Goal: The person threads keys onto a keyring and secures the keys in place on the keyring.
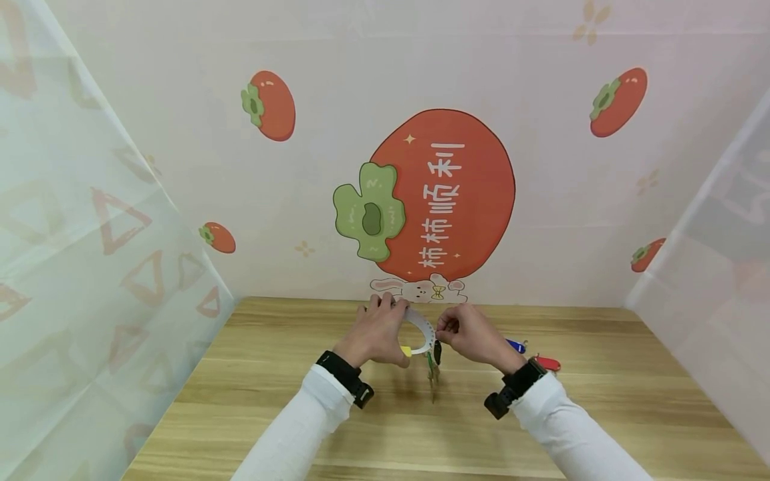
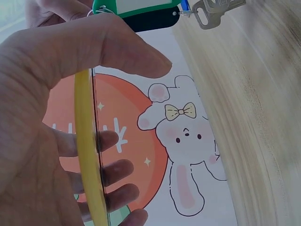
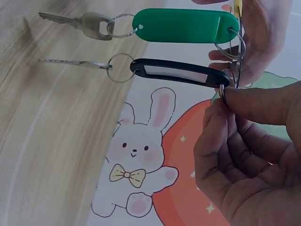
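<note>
- In the head view, a pale backdrop is seen at 12 o'clock.
- On it, a large persimmon is printed, lettered with white characters.
- Smaller persimmons are set at its 10 o'clock and 2 o'clock.
- At its 6 o'clock, a white rabbit is drawn.
- At 9 o'clock, a sheet is patterned with triangles.
- At 6 o'clock, a wood-grained counter is shown.

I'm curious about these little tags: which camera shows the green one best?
The right wrist view: the green tag appears large and whole, with its key attached. The left wrist view shows only part, cut off by the top edge; the head view, just a small green sliver.
</note>
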The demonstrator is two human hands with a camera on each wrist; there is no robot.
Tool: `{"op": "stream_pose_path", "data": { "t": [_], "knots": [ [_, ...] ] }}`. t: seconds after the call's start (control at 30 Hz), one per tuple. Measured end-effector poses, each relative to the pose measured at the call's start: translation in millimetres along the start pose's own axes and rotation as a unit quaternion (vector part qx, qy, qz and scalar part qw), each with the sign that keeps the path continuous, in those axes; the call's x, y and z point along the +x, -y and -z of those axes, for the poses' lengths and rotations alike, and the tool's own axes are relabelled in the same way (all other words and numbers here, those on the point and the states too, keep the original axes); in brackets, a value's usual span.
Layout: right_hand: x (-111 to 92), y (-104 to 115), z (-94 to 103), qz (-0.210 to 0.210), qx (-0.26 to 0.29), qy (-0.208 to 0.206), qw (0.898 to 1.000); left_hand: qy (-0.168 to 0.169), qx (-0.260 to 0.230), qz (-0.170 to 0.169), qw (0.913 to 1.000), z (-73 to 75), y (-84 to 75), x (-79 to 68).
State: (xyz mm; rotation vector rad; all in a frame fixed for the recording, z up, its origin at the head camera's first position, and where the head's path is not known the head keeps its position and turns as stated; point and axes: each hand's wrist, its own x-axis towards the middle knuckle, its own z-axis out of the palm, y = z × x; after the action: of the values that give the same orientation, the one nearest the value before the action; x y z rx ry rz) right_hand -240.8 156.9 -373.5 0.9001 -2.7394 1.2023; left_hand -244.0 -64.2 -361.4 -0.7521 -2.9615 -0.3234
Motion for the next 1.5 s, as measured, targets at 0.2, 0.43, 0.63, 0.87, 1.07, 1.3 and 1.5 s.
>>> {"op": "stream_pose_path", "data": {
  "t": [0.2,0.43,0.63,0.87,1.07,1.3,1.5],
  "knots": [
    [-0.7,0.8,0.1,-0.003,0.008,0.005,1.0,-0.003,-0.003,0.004,1.0,1.0,0.2,-0.5],
    [-2.1,1.7,-2.4,0.001,-0.006,-0.004,1.0,-0.009,-0.004,0.002,1.0,0.1,1.1,-0.5],
    [-2.9,2.5,-4.1,0.005,-0.016,-0.013,1.0,-0.011,-0.007,0.003,0.9999,0.1,0.9,-0.3],
    [-2.3,0.8,-3.7,0.009,0.002,-0.008,1.0,-0.011,-0.006,0.004,0.9999,0.2,0.4,0.6],
    [-2.4,1.3,-4.3,-0.001,0.006,-0.01,1.0,-0.012,-0.006,0.005,0.9999,-1.1,0.9,0.8],
    [-3.1,0.1,-4.8,-0.002,0.004,-0.014,1.0,-0.013,-0.014,0.002,0.9998,-1.4,0.6,0.1],
    [-4.3,2.9,-7.7,-0.003,-0.036,-0.025,0.999,-0.013,-0.012,0.003,0.9998,-1.7,0.5,0.5]
  ]
}}
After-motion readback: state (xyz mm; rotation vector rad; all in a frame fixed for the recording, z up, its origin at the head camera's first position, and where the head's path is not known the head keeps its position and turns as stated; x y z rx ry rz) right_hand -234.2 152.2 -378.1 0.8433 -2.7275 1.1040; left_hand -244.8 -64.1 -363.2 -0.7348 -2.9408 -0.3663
